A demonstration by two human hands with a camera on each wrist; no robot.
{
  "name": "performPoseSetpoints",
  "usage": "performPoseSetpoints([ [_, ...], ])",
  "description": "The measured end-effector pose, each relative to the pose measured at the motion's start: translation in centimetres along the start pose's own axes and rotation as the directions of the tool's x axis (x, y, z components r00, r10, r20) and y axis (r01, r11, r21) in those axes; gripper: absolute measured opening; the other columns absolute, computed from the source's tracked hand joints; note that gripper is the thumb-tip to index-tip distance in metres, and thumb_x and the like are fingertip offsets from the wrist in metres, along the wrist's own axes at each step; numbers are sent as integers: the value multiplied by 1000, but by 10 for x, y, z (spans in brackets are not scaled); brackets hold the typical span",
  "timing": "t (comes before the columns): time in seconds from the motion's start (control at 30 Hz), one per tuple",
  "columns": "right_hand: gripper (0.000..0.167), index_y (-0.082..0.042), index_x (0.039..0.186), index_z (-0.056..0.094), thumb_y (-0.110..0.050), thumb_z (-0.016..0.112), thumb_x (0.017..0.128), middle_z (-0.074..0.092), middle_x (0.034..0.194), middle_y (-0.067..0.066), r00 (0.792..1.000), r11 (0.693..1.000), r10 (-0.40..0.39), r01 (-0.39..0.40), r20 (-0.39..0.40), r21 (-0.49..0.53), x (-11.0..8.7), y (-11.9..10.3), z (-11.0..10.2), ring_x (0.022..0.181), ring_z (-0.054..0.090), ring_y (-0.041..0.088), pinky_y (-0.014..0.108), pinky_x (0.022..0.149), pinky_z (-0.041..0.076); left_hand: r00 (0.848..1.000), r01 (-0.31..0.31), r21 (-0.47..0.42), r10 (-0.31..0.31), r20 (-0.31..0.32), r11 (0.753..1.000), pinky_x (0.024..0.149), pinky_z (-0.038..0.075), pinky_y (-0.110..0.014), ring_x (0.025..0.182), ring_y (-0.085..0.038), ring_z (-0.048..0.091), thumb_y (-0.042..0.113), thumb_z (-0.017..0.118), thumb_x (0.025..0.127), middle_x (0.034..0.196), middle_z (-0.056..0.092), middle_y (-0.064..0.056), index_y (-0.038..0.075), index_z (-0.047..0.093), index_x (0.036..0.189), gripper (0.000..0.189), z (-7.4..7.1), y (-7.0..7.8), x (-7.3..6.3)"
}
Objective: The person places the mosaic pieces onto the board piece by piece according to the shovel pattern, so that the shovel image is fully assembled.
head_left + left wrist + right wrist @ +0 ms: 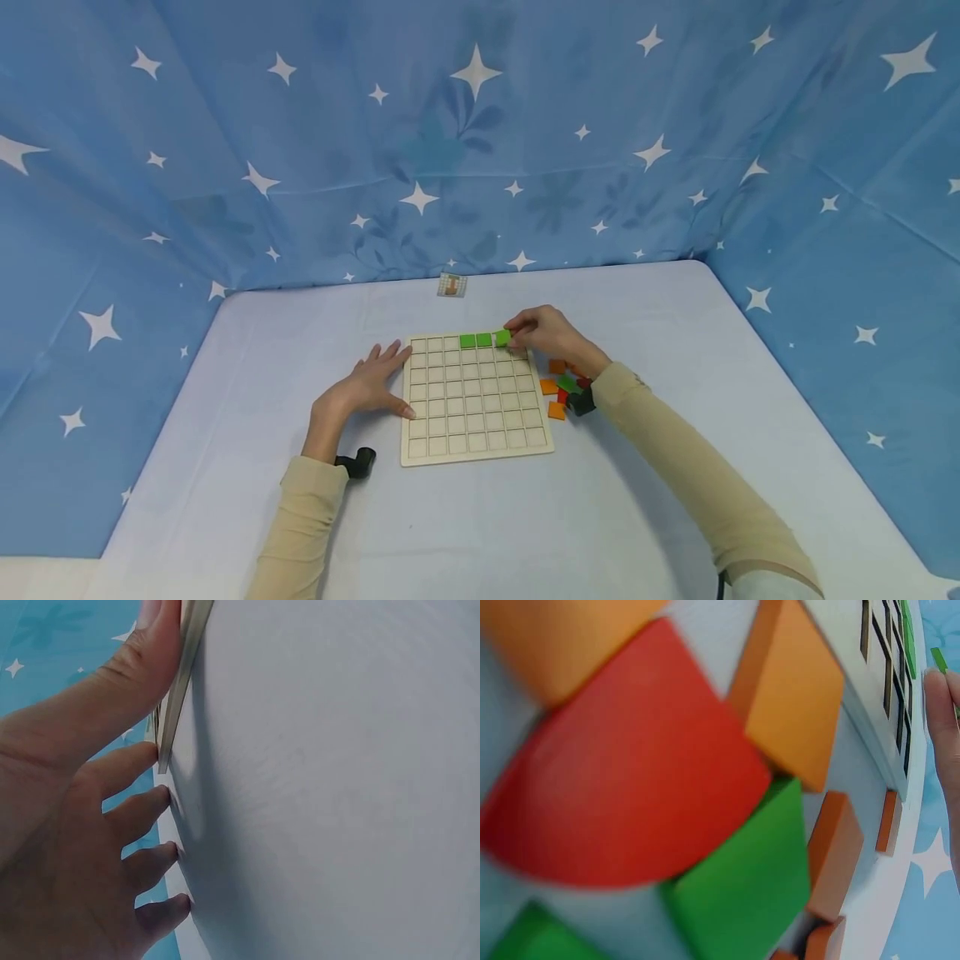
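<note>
A pale wooden grid board [472, 408] lies flat on the white table. Two green square tiles [476, 341] sit side by side in its far row. My right hand [553, 333] pinches another green tile [502, 337] between thumb and fingers, just over that row to the right of the pair. With fingers spread, my left hand [366, 387] rests against the board's left edge. In the left wrist view, its thumb [154, 652] lies along the board's side [180, 697].
Beside the board's right edge lies a loose group of pieces: orange tiles [557, 411], a green piece [742, 877] and a red rounded wedge [637, 765]. My right forearm crosses above them. A small patterned packet [452, 285] lies at the table's back, before a blue starry curtain [480, 125].
</note>
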State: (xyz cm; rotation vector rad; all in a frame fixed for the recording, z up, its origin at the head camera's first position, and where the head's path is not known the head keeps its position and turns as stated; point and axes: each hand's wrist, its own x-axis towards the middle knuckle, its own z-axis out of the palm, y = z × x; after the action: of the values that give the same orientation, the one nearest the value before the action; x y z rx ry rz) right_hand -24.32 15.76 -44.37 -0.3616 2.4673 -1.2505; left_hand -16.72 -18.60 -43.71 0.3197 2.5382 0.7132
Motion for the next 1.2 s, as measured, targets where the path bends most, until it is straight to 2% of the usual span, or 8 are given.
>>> performPoseSetpoints([
  [0.23,30,-2,125,72,-10,72,96,73,119,14,999,1000,-16,16,48,-3,8,-11,5,103,71,24,44,102,55,1000,2,-2,-2,11,1000,126,2,-66,158,-45,-6,36,92,76,173,4,-17,11,19,166,118,3,1,0],
  [0.47,29,-3,121,75,-12,76,93,74,116,14,998,999,-37,38,48,-21,12,-12,7,100,71,24,42,96,58,1000,-1,-9,1,7,1000,127,1,-65,159,-43,-6,36,91,77,174,4,-15,12,19,166,117,4,3,0],
  [0.73,29,-2,123,73,-10,73,95,72,118,15,997,997,-32,27,73,69,21,-13,15,98,73,21,35,92,60,1000,14,5,-14,2,1000,127,2,-65,159,-43,-7,35,91,77,174,3,-14,13,19,166,117,0,-1,-1],
  [0.97,30,2,123,72,-6,73,94,73,117,18,994,996,-45,36,101,87,30,-23,26,95,76,24,34,89,62,1000,10,23,-10,11,1000,127,1,-65,159,-43,-8,37,90,78,174,1,-14,13,17,166,117,-2,-3,1],
  [1.2,30,1,124,71,-6,72,95,74,113,17,990,996,-61,52,130,76,37,-33,39,93,76,23,33,87,62,1000,11,1,-11,16,1000,127,0,-65,159,-43,-8,38,91,77,174,2,-14,13,18,166,118,-4,0,1],
])
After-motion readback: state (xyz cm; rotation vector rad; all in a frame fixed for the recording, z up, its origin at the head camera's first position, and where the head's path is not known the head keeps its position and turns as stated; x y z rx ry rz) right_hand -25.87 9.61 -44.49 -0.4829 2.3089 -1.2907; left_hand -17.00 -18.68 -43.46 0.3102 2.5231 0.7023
